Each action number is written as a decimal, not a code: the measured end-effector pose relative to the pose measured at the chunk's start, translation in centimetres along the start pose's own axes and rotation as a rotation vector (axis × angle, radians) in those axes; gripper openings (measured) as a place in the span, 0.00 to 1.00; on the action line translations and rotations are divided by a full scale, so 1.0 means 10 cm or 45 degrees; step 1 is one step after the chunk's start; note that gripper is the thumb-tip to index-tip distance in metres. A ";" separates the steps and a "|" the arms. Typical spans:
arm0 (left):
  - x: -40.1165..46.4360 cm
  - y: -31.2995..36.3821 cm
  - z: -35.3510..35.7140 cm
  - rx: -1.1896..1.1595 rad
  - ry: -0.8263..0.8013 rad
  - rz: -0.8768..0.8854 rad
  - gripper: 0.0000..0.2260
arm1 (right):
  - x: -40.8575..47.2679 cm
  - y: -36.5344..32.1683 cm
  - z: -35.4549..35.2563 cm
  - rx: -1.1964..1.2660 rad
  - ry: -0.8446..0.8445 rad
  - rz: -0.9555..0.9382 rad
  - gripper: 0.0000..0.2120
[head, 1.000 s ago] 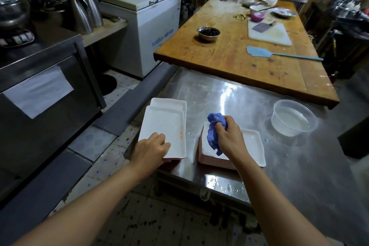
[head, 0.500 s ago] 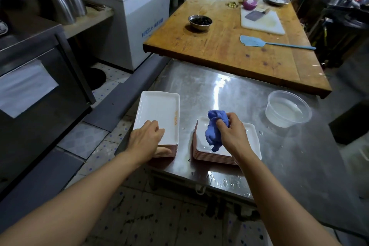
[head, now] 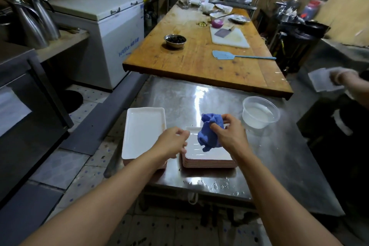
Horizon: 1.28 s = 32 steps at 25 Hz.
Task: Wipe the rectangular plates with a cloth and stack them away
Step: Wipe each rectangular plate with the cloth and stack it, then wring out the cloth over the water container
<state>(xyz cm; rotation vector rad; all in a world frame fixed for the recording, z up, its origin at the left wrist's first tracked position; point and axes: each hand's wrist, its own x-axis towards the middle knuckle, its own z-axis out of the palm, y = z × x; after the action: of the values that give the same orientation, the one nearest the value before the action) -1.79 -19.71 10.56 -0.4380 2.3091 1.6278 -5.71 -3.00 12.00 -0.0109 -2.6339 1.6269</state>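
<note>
Head view: right hand (head: 231, 138) fingers grip the blue cloth (head: 209, 134) over the unwiped stack (head: 208, 158) at 6 o'clock; left hand (head: 171, 144), loosely curled, holds nothing I can see. Wet steel surface (head: 199, 94): a lifted plate could slip; the wiped stack (head: 142, 132) overhangs the 9 o'clock edge.

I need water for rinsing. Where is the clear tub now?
In the head view the clear tub stands on the steel table, to the right of the right hand with the blue cloth, just before the wooden table.

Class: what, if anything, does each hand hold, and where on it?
The right hand grips the bunched blue cloth around its middle. The left hand holds nothing.
</note>
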 end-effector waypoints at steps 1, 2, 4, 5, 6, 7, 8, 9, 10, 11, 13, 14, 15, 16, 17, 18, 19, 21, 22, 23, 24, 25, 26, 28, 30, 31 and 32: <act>-0.04 0.09 0.06 -0.198 -0.154 -0.138 0.18 | -0.03 -0.04 -0.06 -0.013 0.020 -0.019 0.06; -0.08 0.16 0.12 -0.366 -0.304 -0.259 0.20 | -0.06 -0.08 -0.12 -0.020 0.039 -0.036 0.07; -0.12 0.26 0.24 -0.705 -0.505 -0.429 0.25 | -0.13 -0.12 -0.21 -0.027 0.057 -0.059 0.07; -0.12 0.32 0.30 -0.866 -0.551 -0.485 0.27 | -0.17 -0.14 -0.27 -0.038 0.068 -0.065 0.07; -0.12 0.38 0.36 -1.002 -0.582 -0.531 0.28 | -0.20 -0.14 -0.34 -0.050 0.071 -0.073 0.07; -0.11 0.45 0.42 -1.079 -0.621 -0.560 0.30 | -0.24 -0.14 -0.41 -0.060 0.059 -0.084 0.07; -0.10 0.52 0.47 -1.088 -0.668 -0.575 0.32 | -0.27 -0.13 -0.49 -0.065 0.030 -0.106 0.08; -0.08 0.59 0.52 -1.057 -0.701 -0.584 0.33 | -0.30 -0.12 -0.58 -0.066 -0.008 -0.133 0.08; -0.05 0.65 0.58 -1.004 -0.703 -0.589 0.33 | -0.32 -0.10 -0.68 -0.071 -0.048 -0.165 0.10; -0.03 0.71 0.63 -0.938 -0.670 -0.584 0.31 | -0.34 -0.09 -0.76 -0.072 -0.087 -0.196 0.11; 0.02 0.80 0.79 -0.777 -0.576 -0.541 0.26 | -0.34 -0.04 -0.93 -0.083 -0.145 -0.253 0.12; 0.04 0.85 0.91 -0.715 -0.530 -0.512 0.24 | -0.31 0.01 -1.02 -0.089 -0.155 -0.270 0.12; 0.07 0.90 1.03 -0.685 -0.489 -0.480 0.22 | -0.27 0.06 -1.10 -0.081 -0.147 -0.274 0.09; 0.10 0.95 1.16 -0.691 -0.448 -0.442 0.18 | -0.21 0.14 -1.19 -0.065 -0.116 -0.255 0.05; 0.13 1.00 1.29 -0.715 -0.410 -0.395 0.15 | -0.14 0.22 -1.28 -0.041 -0.079 -0.226 0.01; 0.17 1.04 1.43 -0.726 -0.372 -0.327 0.14 | -0.07 0.32 -1.37 -0.032 -0.035 -0.193 0.03; 0.21 1.08 1.55 -0.702 -0.332 -0.239 0.13 | 0.00 0.39 -1.45 -0.017 -0.012 -0.164 0.05; 0.31 1.15 1.83 -0.537 -0.207 -0.017 0.11 | 0.17 0.54 -1.63 -0.001 0.007 -0.110 0.06; 0.36 1.19 1.98 -0.431 -0.117 0.096 0.10 | 0.28 0.62 -1.73 0.005 0.009 -0.090 0.07; 0.41 1.24 2.11 -0.335 -0.021 0.198 0.10 | 0.38 0.69 -1.83 0.036 0.012 -0.071 0.09; 0.45 1.30 2.23 -0.252 0.068 0.298 0.12 | 0.49 0.76 -1.91 0.075 0.010 -0.049 0.09; 0.48 1.35 2.34 -0.172 0.144 0.397 0.13 | 0.59 0.82 -1.98 0.113 0.004 -0.024 0.09; 0.52 1.39 2.42 -0.091 0.197 0.490 0.15 | 0.68 0.88 -2.04 0.143 -0.006 0.004 0.09; 0.58 1.44 2.54 0.036 0.207 0.635 0.14 | 0.83 0.99 -2.11 0.228 -0.024 0.091 0.09; 0.68 1.47 2.62 0.136 0.158 0.691 0.12 | 0.98 1.09 -2.18 0.359 -0.068 0.215 0.08; 0.74 1.47 2.66 0.169 0.144 0.688 0.12 | 1.04 1.13 -2.20 0.423 -0.097 0.273 0.08; 0.82 1.48 2.68 0.182 0.145 0.667 0.11 | 1.09 1.18 -2.22 0.467 -0.123 0.306 0.08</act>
<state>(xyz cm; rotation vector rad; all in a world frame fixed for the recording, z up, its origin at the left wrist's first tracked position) -13.76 9.64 11.34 0.1270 2.7682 1.6607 -15.90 22.40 11.78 -0.2499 -2.4331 2.2187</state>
